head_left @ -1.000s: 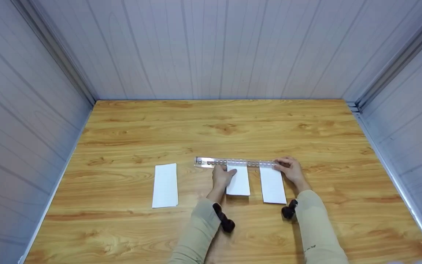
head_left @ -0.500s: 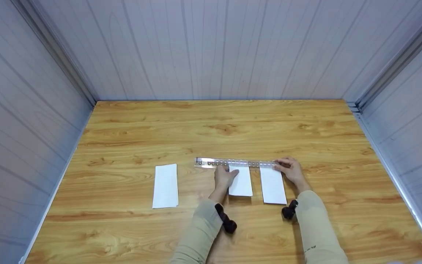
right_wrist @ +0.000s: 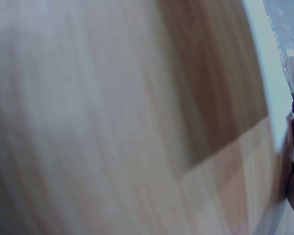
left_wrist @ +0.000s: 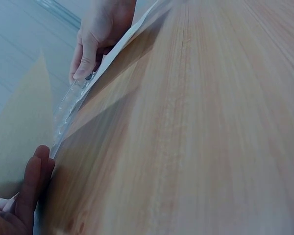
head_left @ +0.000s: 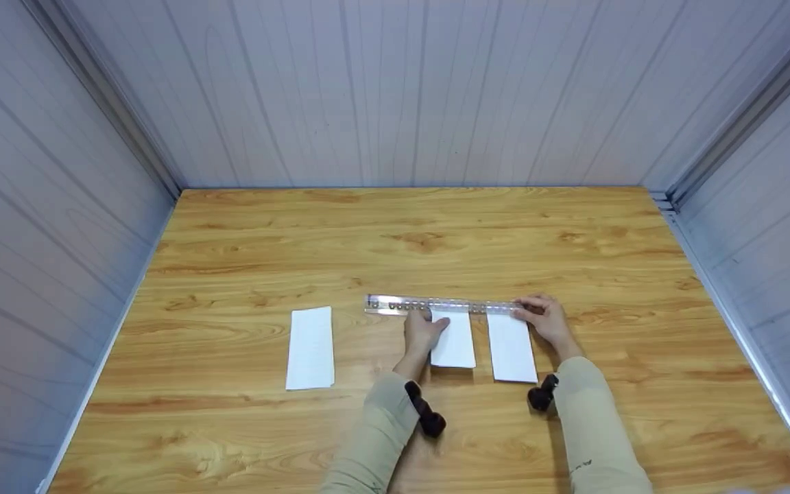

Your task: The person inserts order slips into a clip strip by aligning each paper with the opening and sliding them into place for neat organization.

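Observation:
A clear ruler (head_left: 388, 304) runs left to right across the top ends of two white paper slips. My left hand (head_left: 421, 334) pinches the middle paper slip (head_left: 454, 346) at its upper left, thumb on top, by the ruler. In the left wrist view this slip (left_wrist: 22, 132) stands tilted up from the ruler, with my fingertips (left_wrist: 41, 152) below it. My right hand (head_left: 544, 321) pinches the ruler's right end, its thumb close over the top corner of the right paper slip (head_left: 513, 353). Most of that hand lies outside the right wrist view.
Another white paper slip (head_left: 310, 348) lies on the wooden table (head_left: 230, 261) to the left of the ruler. Pale panel walls (head_left: 395, 96) rise behind the table and at both sides. Dark wrist-worn devices (head_left: 431, 420) hang by both sleeves.
My left hand has slid a little to the right along the ruler with the middle paper slip, narrowing the gap to the right slip. My right hand and the ruler stay nearly still.

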Tool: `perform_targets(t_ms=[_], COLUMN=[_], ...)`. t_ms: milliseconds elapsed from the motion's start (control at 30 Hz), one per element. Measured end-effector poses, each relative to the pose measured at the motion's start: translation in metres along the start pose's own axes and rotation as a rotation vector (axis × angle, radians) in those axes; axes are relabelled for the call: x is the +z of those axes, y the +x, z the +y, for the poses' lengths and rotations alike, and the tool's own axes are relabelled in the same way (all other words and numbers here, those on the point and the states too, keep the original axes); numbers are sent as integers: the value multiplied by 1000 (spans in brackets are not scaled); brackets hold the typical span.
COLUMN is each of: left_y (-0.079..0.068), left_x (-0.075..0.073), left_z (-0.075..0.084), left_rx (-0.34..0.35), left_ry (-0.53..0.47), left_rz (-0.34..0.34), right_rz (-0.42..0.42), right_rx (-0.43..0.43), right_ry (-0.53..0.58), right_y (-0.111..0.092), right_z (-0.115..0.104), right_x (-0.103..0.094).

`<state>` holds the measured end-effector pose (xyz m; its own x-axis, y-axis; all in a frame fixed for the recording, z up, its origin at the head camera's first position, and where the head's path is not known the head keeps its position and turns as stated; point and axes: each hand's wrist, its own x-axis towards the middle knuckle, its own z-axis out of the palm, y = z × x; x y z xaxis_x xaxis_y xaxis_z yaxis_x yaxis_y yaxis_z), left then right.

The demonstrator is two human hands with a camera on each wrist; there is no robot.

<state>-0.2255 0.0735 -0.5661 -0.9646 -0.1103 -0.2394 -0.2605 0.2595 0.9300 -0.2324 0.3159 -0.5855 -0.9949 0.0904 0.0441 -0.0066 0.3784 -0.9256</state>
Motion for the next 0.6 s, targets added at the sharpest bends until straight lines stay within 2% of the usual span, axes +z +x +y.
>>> perform_targets(t_ms=[233,600], left_y=[1,0], left_x=[1,5], left_z=[1,1], left_rx=[0,41], left_ry=[33,43], left_rz=[-6,-10], right_rz=[-4,-12], right_rx=[-6,2], right_ry=[9,12], right_y=[0,0], right_z=[-1,-1], right_x=[1,0])
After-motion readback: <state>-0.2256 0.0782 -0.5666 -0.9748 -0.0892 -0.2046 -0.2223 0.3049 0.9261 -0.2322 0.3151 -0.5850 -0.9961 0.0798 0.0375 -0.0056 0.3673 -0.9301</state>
